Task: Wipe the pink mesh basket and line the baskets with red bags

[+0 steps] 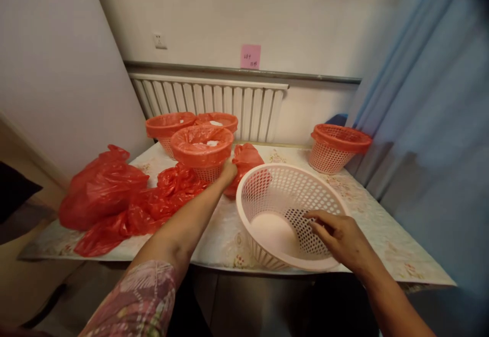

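Note:
A large pale pink plastic basket [263, 248] with perforated sides stands at the front of the table, tilted a little toward me. My right hand [340, 235] is over its right rim, fingers loosely stretched into the opening and nothing visible in them. Further left, my left hand [229, 171] reaches forward between a small lined basket [200, 158] and a red plastic bag [248, 158]. Its fingers are turned away and hidden, so their grip cannot be made out. The small basket has a red bag folded over its rim and white bits inside.
Two more red-lined baskets [164, 125] stand behind, and another basket [330, 153] is at the back right by the blue curtain [424, 97]. Crumpled red bags [103, 189] cover the left of the patterned table [382, 240]. A radiator [214, 92] runs along the wall.

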A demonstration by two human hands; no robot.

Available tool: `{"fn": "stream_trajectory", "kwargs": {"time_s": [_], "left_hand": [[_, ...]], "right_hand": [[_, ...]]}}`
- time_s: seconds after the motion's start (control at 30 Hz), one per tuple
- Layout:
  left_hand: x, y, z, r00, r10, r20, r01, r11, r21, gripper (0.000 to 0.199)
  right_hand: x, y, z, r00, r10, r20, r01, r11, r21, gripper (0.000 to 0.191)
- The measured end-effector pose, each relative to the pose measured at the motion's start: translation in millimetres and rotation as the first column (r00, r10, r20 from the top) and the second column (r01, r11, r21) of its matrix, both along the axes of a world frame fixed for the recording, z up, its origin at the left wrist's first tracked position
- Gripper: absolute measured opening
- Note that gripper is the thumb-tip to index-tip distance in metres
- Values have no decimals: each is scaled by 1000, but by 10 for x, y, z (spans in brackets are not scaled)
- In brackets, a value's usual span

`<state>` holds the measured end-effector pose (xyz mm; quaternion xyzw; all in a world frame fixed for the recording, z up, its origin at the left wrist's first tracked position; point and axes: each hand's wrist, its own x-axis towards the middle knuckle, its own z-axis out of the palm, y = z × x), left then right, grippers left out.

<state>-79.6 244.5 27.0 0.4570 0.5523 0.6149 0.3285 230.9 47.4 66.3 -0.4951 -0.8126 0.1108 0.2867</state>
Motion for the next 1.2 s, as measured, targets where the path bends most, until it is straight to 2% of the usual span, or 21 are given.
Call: {"fn": "stream_trajectory", "kwargs": {"time_s": [0.17,0.33,0.5,0.6,0.67,0.8,0.87,0.93,1.0,1.1,1.2], "left_hand": [[170,284,538,997,36,73,-45,991,127,13],[220,367,1046,997,19,81,-42,957,289,15],[262,213,1623,996,-42,80,3,901,434,23],[308,-7,1944,993,-75,89,17,852,524,21],[354,-186,2103,993,-87,76,32,837,547,19],[494,-527,2262,994,-108,24,77,831,551,15],[580,-672,2305,990,-138,16,107,830,548,12],[661,-808,2358,987,-162,18,126,830,543,9],[730,-938,2420,988,-156,17,122,832,542,9],[813,-1099,2470,989,-146,-4,126,838,532,9],[888,-1187,2396,979,-201,-30,188,838,512,8]], "right_hand": [[-2,-113,20,999,31,18,-31,999,22,25],[0,-174,22,999,30,43,-31,999,23,26],[-7,-117,34,999,16,29,-16,1000,1,26],[-18,-86,34,1000,-4,1,4,1000,-5,26],[-29,-71,28,1000,-11,-23,11,1000,-7,24],[-35,-25,-17,993,-28,-118,33,998,45,20],[-22,12,-59,965,-98,-245,130,984,118,17],[-5,53,-106,902,-179,-392,255,955,151,17],[7,90,-145,830,-228,-509,333,935,125,23],[1,126,-179,741,-217,-636,351,932,91,42],[-12,143,-193,683,-185,-706,348,933,92,61]]}}
